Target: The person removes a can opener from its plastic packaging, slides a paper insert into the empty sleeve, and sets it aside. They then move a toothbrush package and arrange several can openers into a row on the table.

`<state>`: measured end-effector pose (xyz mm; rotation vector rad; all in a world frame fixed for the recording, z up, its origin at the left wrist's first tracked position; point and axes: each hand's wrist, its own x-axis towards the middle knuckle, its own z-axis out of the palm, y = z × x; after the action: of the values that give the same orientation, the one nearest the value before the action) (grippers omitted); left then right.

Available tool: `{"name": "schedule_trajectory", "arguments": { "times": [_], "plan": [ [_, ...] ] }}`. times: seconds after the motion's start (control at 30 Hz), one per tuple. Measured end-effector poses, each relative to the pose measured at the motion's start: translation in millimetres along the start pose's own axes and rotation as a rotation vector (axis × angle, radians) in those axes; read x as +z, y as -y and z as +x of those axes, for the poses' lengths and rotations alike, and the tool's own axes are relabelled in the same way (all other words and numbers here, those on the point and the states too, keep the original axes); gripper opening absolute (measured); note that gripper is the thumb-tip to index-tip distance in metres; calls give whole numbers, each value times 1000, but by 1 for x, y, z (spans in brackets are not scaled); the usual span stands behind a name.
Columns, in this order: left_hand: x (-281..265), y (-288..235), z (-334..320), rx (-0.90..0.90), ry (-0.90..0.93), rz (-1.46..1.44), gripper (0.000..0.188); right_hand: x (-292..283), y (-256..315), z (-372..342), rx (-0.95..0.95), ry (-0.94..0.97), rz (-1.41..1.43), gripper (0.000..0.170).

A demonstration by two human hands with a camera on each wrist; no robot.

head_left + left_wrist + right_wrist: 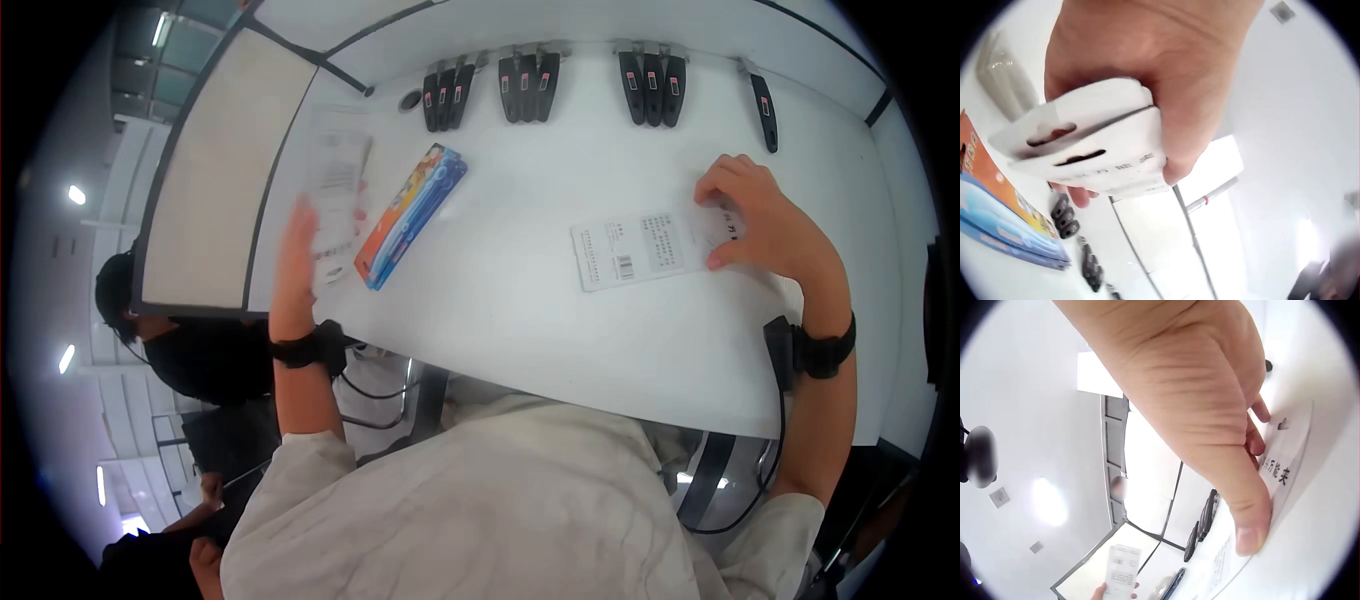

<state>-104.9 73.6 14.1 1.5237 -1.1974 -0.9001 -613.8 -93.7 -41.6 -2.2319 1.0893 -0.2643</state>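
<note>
My left hand (297, 255), blurred, holds white cards (338, 190) with printed text above the table's left side. In the left wrist view these hang-hole cards (1129, 150) lie stacked between the thumb and the fingers. At the right of the table, my right hand (768, 225) grips the end of a white printed card (640, 250) with a barcode, which lies low over the tabletop. In the right wrist view the thumb presses on this card's edge (1285, 456), and the fingers are partly hidden behind the hand.
Orange-and-blue packages (412, 215) lie overlapped near the left hand. Along the back wall stand several black-handled tools (652, 88) in groups, with a single one (764, 110) at the right. A low partition (220, 170) borders the left side; a person in black (210, 350) is beyond it.
</note>
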Motion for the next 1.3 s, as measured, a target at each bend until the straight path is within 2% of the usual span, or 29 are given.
{"name": "schedule_trajectory", "arguments": {
  "times": [0.07, 0.17, 0.23, 0.27, 0.3, 0.33, 0.37, 0.4, 0.43, 0.47, 0.53, 0.57, 0.6, 0.63, 0.7, 0.8, 0.83, 0.9, 0.97, 1.03, 1.13, 1.3],
  "plan": [
    [-18, -6, -15, -2, 61, -499, 60, -1, 2, 0, 22, 5, 4, 63],
    [-32, -29, -32, 152, 246, -806, 66, 1, -6, -3, -109, -39, 6, 55],
    [-34, -44, -50, 236, 16, -949, 68, 2, -9, -4, -129, -49, 20, 55],
    [-41, -47, -59, 248, 16, -1023, 69, 1, -10, -4, -135, -57, 23, 54],
    [-32, -58, -73, 293, -73, -939, 70, 1, -11, -4, -129, -45, 28, 55],
    [-37, -64, -84, 280, -14, -931, 67, 1, -12, -3, -118, -34, 36, 56],
    [-31, -73, -90, 374, 8, -799, 65, 0, -12, -4, -105, -25, 43, 57],
    [-57, -73, -104, 428, -253, -582, 62, -2, -12, -4, -116, -9, 15, 57],
    [-51, -79, -110, 536, -424, -284, 61, -1, -10, -4, -106, -21, -17, 57],
    [-19, -90, -112, 569, -770, -179, 57, -2, -7, -5, -75, -6, -4, 57],
    [-27, -75, -111, 892, -1295, 208, 50, -1, -3, -5, -42, -9, 16, 56],
    [-50, -64, -119, 1008, -1405, 481, 56, -1, -2, -5, -34, -33, 18, 56],
    [-69, -62, -125, 988, -1469, 713, 63, 0, -2, -6, -22, -56, 22, 56],
    [-104, -50, -133, 977, -1537, 851, 64, -1, -5, -6, -49, -49, 14, 56],
    [-138, -32, -140, 878, -1608, 902, 64, 0, -11, -5, -101, -27, 1, 56],
    [-187, 11, -150, 707, -1547, 879, 64, 2, -13, -7, -116, -39, 8, 57],
    [-203, 32, -149, 648, -1580, 913, 63, 3, -12, -8, -88, -41, 13, 57],
    [-201, 57, -145, 323, -1430, 381, 63, 3, -8, -9, -33, -42, 20, 57],
    [-247, 96, -140, 127, -1242, 268, 63, 3, -6, -9, -29, -43, 19, 57],
    [-286, 133, -135, 117, -1034, 140, 56, 1, -8, -7, -71, -24, 14, 58],
    [-328, 152, -125, -217, -778, 368, 43, -2, 2, -6, -27, -10, 5, 59],
    [-306, 149, -77, -250, -729, 536, 36, -3, 11, -5, 34, -3, -25, 60]
  ]
}}
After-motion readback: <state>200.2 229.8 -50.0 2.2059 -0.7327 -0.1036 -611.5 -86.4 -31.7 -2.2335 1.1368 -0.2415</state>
